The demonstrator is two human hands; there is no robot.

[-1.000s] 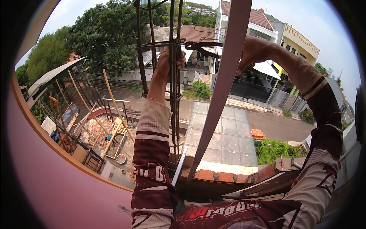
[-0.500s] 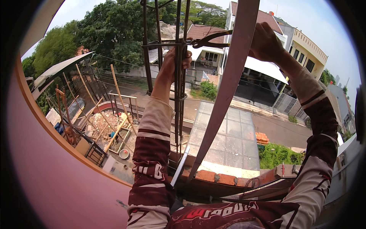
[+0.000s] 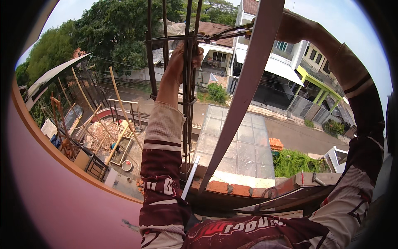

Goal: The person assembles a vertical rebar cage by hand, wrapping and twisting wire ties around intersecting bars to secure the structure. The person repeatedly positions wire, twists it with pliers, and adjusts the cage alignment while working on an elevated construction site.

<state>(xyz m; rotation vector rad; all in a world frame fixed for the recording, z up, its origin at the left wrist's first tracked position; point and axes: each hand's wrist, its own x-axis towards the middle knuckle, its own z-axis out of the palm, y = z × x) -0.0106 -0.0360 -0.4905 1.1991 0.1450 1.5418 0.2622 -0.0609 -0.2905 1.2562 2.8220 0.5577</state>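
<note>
A tall cage of steel rebar [image 3: 188, 87] stands upright in front of me, with a square stirrup [image 3: 168, 38] around its bars. My left hand [image 3: 177, 64] is wrapped round the near vertical bars just below that stirrup. Steel pincers [image 3: 229, 31] have their jaws at the stirrup's corner, and their two handles lie close together. My right hand [image 3: 295, 27] is closed on the handle ends, which pass behind a slanted, reddish-brown beam [image 3: 244, 89]. That beam hides the fingertips and the handle ends.
A pink wall [image 3: 62, 199] with an orange edge curves along the left. Below lie a row of bricks [image 3: 230, 189], a light metal bar [image 3: 190, 178] and a translucent roof [image 3: 236, 141]. Bamboo poles [image 3: 118, 97] stand over a rubble heap, with a street and houses beyond.
The pincers' handles have come from spread apart to close together. My right hand has swung up and outward, its elbow further to the right. My left hand keeps its hold on the bars.
</note>
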